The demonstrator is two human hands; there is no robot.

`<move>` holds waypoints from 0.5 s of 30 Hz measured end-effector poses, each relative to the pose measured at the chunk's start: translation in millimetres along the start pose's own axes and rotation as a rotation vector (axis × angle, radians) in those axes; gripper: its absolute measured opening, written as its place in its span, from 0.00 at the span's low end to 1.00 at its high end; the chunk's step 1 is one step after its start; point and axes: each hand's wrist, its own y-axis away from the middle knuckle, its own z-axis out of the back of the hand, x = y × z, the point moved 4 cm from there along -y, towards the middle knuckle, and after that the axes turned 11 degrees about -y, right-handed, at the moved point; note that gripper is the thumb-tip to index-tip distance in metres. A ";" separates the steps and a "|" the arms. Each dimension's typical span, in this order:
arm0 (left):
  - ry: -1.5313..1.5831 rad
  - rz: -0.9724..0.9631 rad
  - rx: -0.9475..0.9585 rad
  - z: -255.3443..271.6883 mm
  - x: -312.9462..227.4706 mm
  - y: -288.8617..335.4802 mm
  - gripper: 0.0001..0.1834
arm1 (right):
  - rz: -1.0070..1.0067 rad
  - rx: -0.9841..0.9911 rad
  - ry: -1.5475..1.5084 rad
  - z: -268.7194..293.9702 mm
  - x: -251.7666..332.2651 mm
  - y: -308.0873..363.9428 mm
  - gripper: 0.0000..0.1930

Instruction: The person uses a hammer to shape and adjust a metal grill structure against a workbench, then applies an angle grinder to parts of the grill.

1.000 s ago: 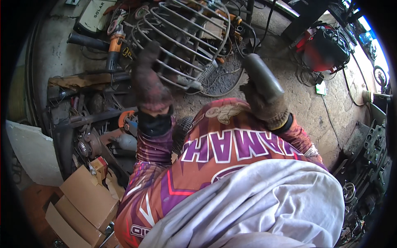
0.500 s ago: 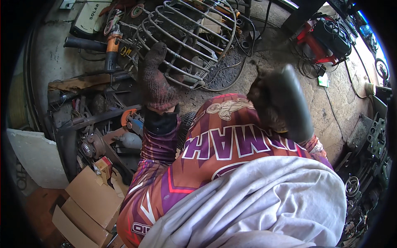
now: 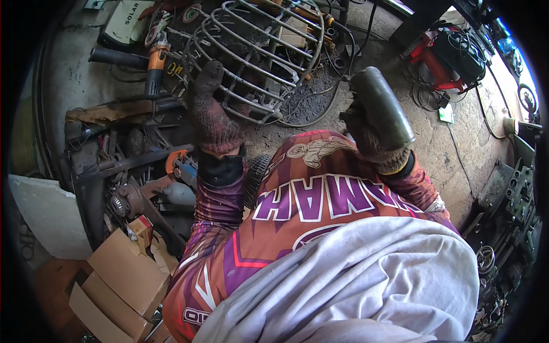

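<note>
Swung forward since half a second ago, the dark metal cylinder (image 3: 382, 107) tilts above the gloved right hand (image 3: 368, 137), fingers clenched beneath, seemingly bearing its weight. Beyond, the gloved left hand (image 3: 213, 114) meets the steel-bar cage (image 3: 250, 99) at its near-left edge, perhaps steadying it; whether it grips, I cannot tell.

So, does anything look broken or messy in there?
Yes. The white panel at the far left has a jagged edge, as if a piece broke off. Dark grit is scattered on the floor beside the metal-barred cage, like a spill, though what it is isn't clear.
</note>
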 end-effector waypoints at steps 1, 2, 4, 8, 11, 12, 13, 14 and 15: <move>-0.014 -0.026 -0.033 -1.0 0.6 1.9 0.28 | -0.062 -0.064 -0.119 -1.4 -4.9 1.5 0.25; -0.028 -0.052 -0.064 -3.9 3.1 4.1 0.29 | -0.116 -0.134 -0.238 -3.1 -9.6 3.3 0.26; 0.035 -0.064 -0.020 -4.0 4.2 4.6 0.30 | -0.497 -0.172 -0.506 -1.5 -30.0 6.3 0.23; 0.192 -0.053 0.164 -0.3 7.6 1.5 0.32 | -0.543 -0.180 -0.807 4.9 -51.1 -9.2 0.19; 0.190 -0.022 0.127 -6.1 8.1 5.6 0.36 | -0.455 -0.204 -0.887 1.3 -50.9 -26.8 0.22; 0.194 0.005 0.109 -8.7 9.7 5.4 0.38 | -0.442 -0.218 -0.930 1.5 -47.4 -33.4 0.21; 0.183 0.014 0.139 -11.8 11.2 4.8 0.38 | -0.447 -0.222 -0.916 0.9 -45.0 -38.3 0.20; 0.169 0.019 0.166 -14.1 11.5 4.9 0.38 | -0.438 -0.213 -0.928 -1.3 -42.5 -42.0 0.20; 0.155 0.023 0.193 -16.2 12.1 5.2 0.38 | -0.429 -0.203 -0.941 -3.5 -40.3 -45.1 0.20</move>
